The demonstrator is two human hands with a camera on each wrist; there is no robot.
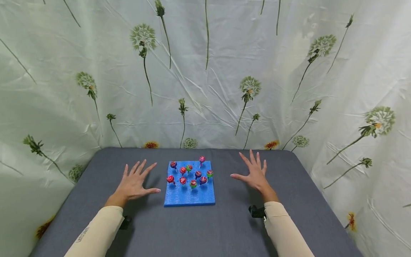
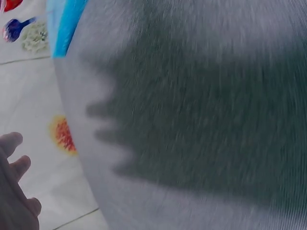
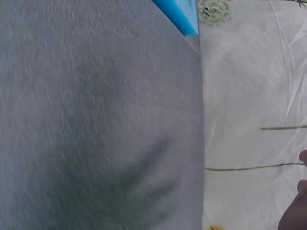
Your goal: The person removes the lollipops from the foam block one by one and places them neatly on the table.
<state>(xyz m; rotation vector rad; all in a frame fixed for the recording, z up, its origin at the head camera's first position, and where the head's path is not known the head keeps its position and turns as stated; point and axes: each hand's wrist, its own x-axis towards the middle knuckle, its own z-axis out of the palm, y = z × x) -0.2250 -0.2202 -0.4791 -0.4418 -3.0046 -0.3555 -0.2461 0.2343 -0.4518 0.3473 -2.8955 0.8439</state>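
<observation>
Blue board (image 1: 189,198): I see it lying flat on the table (image 1: 231,228), between the two hands, to the right of one and to the left of the other.
Lollipops (image 1: 182,180): ten by my count, heads up on the board, mostly over its far part; the near strip is bare.
Long axis: I can't tell one for the board, which looks near square from my angle; the lollipop sticks run roughly upright.
Nearer side: the left hand (image 1: 133,184), its thumb just beside the board's left edge; I have the right hand (image 1: 255,175) farther off.
Hand pose: both reach forward, fingers straight and spread wide, thumbs pointing inward toward the board; from their shadows, I judge them raised above the table.
Hold: nothing in either; neither touches board or lollipops.
</observation>
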